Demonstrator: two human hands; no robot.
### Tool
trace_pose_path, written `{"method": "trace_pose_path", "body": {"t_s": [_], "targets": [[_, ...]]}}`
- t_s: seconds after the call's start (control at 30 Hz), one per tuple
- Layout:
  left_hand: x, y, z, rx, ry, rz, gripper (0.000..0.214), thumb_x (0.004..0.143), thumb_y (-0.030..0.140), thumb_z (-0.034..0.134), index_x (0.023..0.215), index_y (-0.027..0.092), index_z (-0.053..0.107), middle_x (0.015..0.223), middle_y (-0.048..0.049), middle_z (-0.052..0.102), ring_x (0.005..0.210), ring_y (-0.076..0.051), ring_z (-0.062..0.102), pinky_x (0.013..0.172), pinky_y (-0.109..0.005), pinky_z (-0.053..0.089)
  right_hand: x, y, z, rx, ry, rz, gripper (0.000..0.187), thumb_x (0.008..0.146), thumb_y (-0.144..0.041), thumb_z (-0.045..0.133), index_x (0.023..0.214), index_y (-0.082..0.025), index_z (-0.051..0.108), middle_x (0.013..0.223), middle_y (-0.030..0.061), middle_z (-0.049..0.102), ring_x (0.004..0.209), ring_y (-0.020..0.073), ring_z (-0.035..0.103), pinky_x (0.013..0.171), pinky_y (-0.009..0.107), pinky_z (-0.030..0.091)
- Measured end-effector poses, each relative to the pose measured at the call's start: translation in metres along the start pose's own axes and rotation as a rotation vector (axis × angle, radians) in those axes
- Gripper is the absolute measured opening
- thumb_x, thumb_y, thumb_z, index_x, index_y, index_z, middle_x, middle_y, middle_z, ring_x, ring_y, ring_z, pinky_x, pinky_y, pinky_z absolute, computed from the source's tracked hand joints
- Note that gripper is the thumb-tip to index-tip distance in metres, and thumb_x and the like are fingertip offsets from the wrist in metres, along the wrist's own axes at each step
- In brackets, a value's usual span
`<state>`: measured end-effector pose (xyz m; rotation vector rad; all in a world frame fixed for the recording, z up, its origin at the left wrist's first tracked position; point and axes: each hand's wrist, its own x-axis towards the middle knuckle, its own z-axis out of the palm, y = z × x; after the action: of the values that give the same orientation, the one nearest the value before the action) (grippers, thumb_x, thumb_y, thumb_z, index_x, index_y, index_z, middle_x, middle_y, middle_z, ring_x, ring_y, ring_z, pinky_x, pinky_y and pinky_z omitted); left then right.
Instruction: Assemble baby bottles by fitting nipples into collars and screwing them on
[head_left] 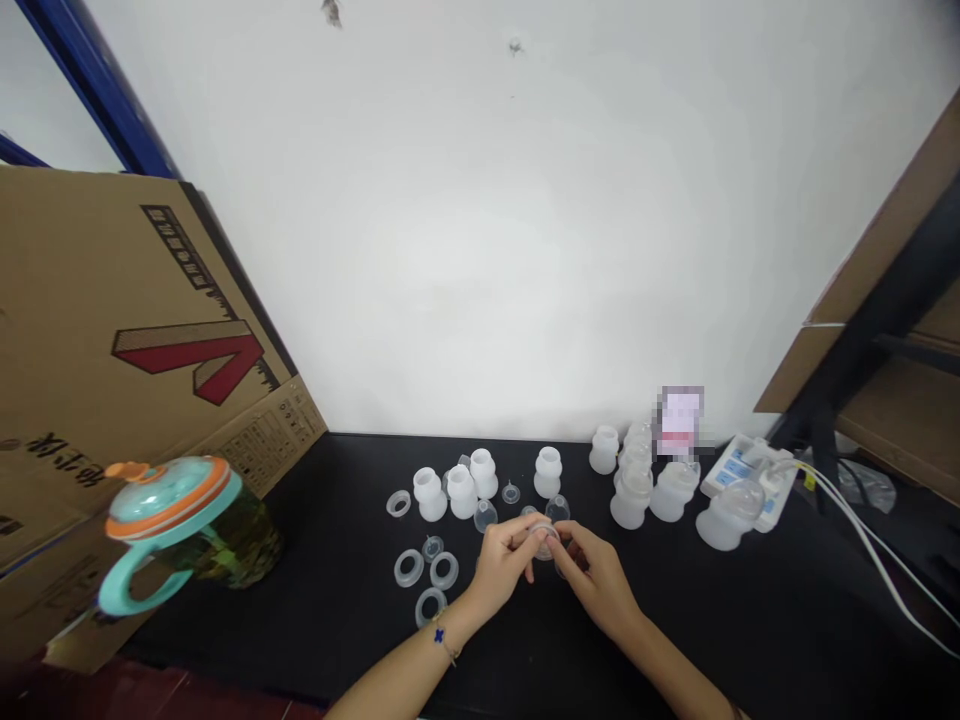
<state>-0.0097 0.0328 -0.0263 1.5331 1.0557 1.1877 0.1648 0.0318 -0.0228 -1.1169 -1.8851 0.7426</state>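
Both hands meet over the black table around a translucent bottle collar ring (544, 529). My left hand (504, 562) is closed on its left side, thumb on top, while my right hand (594, 572) pinches its right side. Whether a teat sits inside the ring cannot be made out. Just behind my fingers are clear domed caps (557, 508), partly covered by the hands. To the left lie loose collar rings (444, 571) and small clear teat-like discs (433, 547). Small white bottles (463, 493) stand open-topped behind, with one more white bottle (548, 473) beyond my hands.
Several capped and uncapped bottles (631, 498) stand at the right, near a white power strip (772, 500) with cables. A large teal-lidded jug (187, 525) stands at the left by a cardboard box (97, 330). A white wall (480, 250) bounds the black table (337, 610) behind.
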Motion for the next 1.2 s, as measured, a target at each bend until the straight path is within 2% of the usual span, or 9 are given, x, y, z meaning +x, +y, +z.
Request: {"method": "trace_pose_path", "body": {"t_s": [0.13, 0.33, 0.67, 0.83, 1.03, 1.2], "targets": [[0.000, -0.008, 0.002, -0.064, 0.037, -0.008, 0.040, 0.093, 0.048, 0.062, 0.106, 0.012, 0.074, 0.052, 0.0027, 0.057, 0.041, -0.008, 0.047, 0.044, -0.020, 0.032, 0.000, 0.000, -0.001, 0.001, 0.000, -0.005, 0.031, 0.100, -0.046, 0.048, 0.102, -0.022, 0.068, 0.080, 0.0022, 0.072, 0.061, 0.0161, 0.063, 0.054, 0.025, 0.047], [-0.001, -0.008, 0.004, -0.122, 0.022, -0.026, 0.041, 0.092, 0.047, 0.063, 0.114, 0.013, 0.070, 0.069, -0.0026, 0.068, 0.044, -0.008, 0.050, 0.045, -0.019, 0.036, -0.001, 0.001, -0.001, 0.001, 0.006, 0.002, 0.030, 0.100, -0.045, 0.050, 0.104, -0.022, 0.067, 0.077, 0.0014, 0.071, 0.060, 0.0159, 0.062, 0.053, 0.024, 0.045], [0.000, -0.010, 0.003, -0.112, 0.019, -0.012, 0.042, 0.093, 0.047, 0.061, 0.113, 0.012, 0.071, 0.070, -0.0039, 0.069, 0.043, -0.007, 0.049, 0.045, -0.019, 0.036, 0.000, 0.003, 0.000, 0.013, -0.005, 0.005, 0.028, 0.100, -0.043, 0.050, 0.106, -0.021, 0.067, 0.079, 0.0010, 0.070, 0.060, 0.0151, 0.061, 0.055, 0.024, 0.045], [0.000, -0.012, 0.003, -0.093, 0.027, -0.012, 0.040, 0.094, 0.047, 0.061, 0.112, 0.012, 0.072, 0.063, -0.0012, 0.065, 0.043, -0.008, 0.049, 0.044, -0.019, 0.035, 0.000, 0.005, 0.002, 0.013, 0.001, 0.000, 0.029, 0.100, -0.043, 0.050, 0.106, -0.021, 0.067, 0.078, 0.0011, 0.070, 0.060, 0.0152, 0.061, 0.055, 0.024, 0.045], [0.001, -0.012, 0.002, -0.073, 0.013, -0.008, 0.041, 0.095, 0.047, 0.060, 0.113, 0.012, 0.073, 0.067, -0.0030, 0.068, 0.043, -0.007, 0.048, 0.045, -0.020, 0.035, -0.001, 0.006, 0.001, 0.010, -0.001, -0.006, 0.028, 0.101, -0.043, 0.050, 0.105, -0.021, 0.067, 0.078, 0.0010, 0.070, 0.061, 0.0154, 0.061, 0.055, 0.024, 0.045], [0.001, -0.008, 0.000, -0.047, 0.001, 0.000, 0.041, 0.095, 0.047, 0.058, 0.109, 0.012, 0.075, 0.057, 0.0006, 0.060, 0.041, -0.008, 0.048, 0.044, -0.020, 0.032, -0.001, 0.006, 0.001, 0.004, 0.002, -0.009, 0.028, 0.100, -0.043, 0.050, 0.105, -0.021, 0.067, 0.079, 0.0009, 0.070, 0.060, 0.0150, 0.062, 0.054, 0.024, 0.045]]}}
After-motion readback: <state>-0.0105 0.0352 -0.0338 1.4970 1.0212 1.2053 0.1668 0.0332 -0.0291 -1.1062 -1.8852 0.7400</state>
